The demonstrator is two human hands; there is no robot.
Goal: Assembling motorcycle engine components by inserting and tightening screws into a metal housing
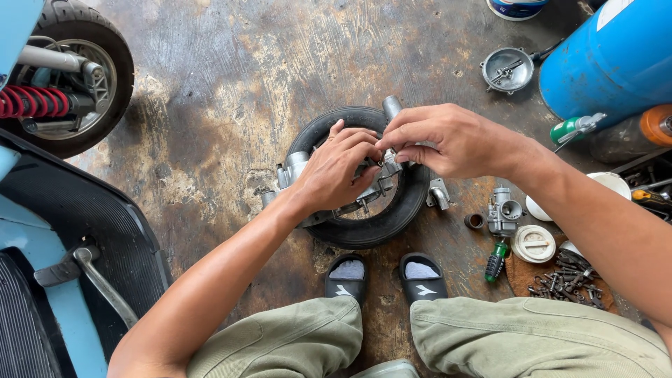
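A: Item one, the hands?

B: Two. Left hand [336, 171]: fingers curled down over a grey cast-metal engine part [297, 168], gripping its top. Right hand [441, 140]: fingertips [389, 148] drawn together, pinching a small metal piece at the upper edge of that part (too small to tell what it is).

A: Where does the part sit?

B: On one small black rubber tyre [381, 224] lying flat on the stained concrete floor [231, 77], just ahead of two black slippers [383, 276].

A: Loose pieces to the right of the tyre?

B: One grey metal carburettor [502, 210], one short curved metal pipe [439, 194], one small brown rubber ring [474, 221], one green-handled screwdriver [495, 260], one round white ribbed cap [533, 244], one heap of dark bolts and nuts [568, 283] (not countable).

A: Farther off?

B: One round grey metal cover [507, 68], one big blue cylinder [612, 59], one green-and-white spray nozzle [575, 127]. On the left, one pale blue scooter [35, 294] with one red coil spring [31, 101] beside its wheel [105, 42].
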